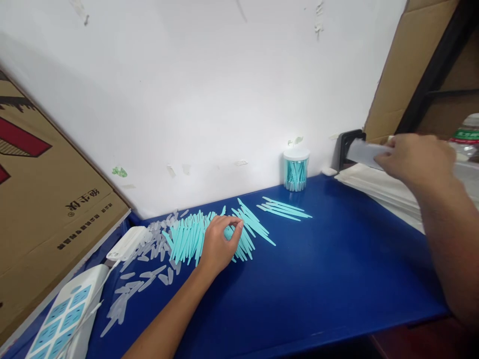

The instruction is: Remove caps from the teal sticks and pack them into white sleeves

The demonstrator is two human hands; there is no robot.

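My left hand (221, 243) is over a spread of slim turquoise sticks (187, 238) on the blue tabletop. Its thumb and forefinger meet in a ring; whether anything tiny is between the tips I cannot make out. At the right, my right hand (424, 162) pinches a translucent plastic bag (365, 152), smeared by motion, above a stack of white bags (381, 187). A small group of turquoise sticks (284, 208) lies apart, right of the main spread. Left of the sticks are scattered translucent grey pieces (129, 289), shaped like small caps.
A white-lidded clear jar (296, 170) of turquoise sticks stands against the wall. Along the left are a power strip (69, 316), a white box-shaped device (127, 243) with a cable, and a cardboard box (48, 209). A black object (348, 147) and a bottle (466, 137) are at the right.
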